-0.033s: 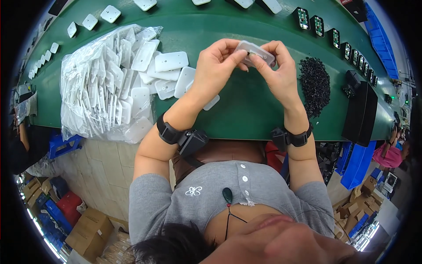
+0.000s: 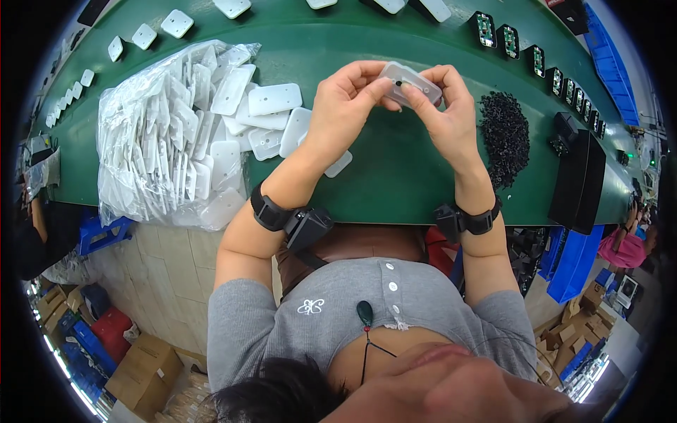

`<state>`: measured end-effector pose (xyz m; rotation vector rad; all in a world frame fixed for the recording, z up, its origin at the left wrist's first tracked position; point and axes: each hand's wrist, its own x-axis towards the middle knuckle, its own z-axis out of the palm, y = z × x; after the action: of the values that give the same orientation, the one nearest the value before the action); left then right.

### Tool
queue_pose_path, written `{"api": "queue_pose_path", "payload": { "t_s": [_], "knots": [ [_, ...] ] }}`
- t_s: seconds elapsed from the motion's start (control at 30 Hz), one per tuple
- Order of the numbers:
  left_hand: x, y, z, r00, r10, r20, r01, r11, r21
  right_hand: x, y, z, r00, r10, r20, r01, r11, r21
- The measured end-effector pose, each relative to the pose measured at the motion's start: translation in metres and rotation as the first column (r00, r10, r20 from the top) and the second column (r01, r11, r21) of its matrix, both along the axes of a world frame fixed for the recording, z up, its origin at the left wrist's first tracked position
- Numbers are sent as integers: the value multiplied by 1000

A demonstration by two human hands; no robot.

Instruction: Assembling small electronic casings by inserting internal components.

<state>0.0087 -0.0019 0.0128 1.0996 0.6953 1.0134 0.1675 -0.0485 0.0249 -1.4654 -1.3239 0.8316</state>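
From the head view, I take the step in hand to be fitting or pressing a small dark piece [image 2: 398,83] into a translucent white cover [image 2: 412,76]. I have the cover up over the green table [image 2: 409,187], left of the pile of tiny black parts [image 2: 504,141] and a little farther out than its middle. My left hand [image 2: 347,90] is nearly closed, pinching the cover's near-left end between thumb and fingers; my right hand [image 2: 448,104] wraps the other end, its thumb laid across the face beside the dark spot. That spot is too small for me to tell whether it sits fully home. As I judge it, the next move calls for a firm, straight thumb push while the left grip keeps the shell from twisting.

The cover is a shallow, rounded-corner rectangle in smooth, milky plastic. Well left of the pile, a clear, crinkled bag [image 2: 151,134] bulges with the same shells, and loose covers [image 2: 275,99] spill flat beside it. The pile itself looks grainy and matte. Beyond it stand black housings [image 2: 474,27] with green circuit boards [image 2: 486,32], and to its right a tall, flat-sided black box [image 2: 580,185].
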Motion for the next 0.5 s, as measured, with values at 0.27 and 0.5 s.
{"api": "queue_pose_path", "payload": {
  "t_s": [0.27,0.5],
  "knots": [
    [-13,23,-27,982,49,-184,-64,995,-75,17,26,-7,995,95,5,-95,995,10],
    [1,20,-33,760,420,-495,-105,832,545,129,127,-12,853,-412,321,24,645,764]
  ]
}}
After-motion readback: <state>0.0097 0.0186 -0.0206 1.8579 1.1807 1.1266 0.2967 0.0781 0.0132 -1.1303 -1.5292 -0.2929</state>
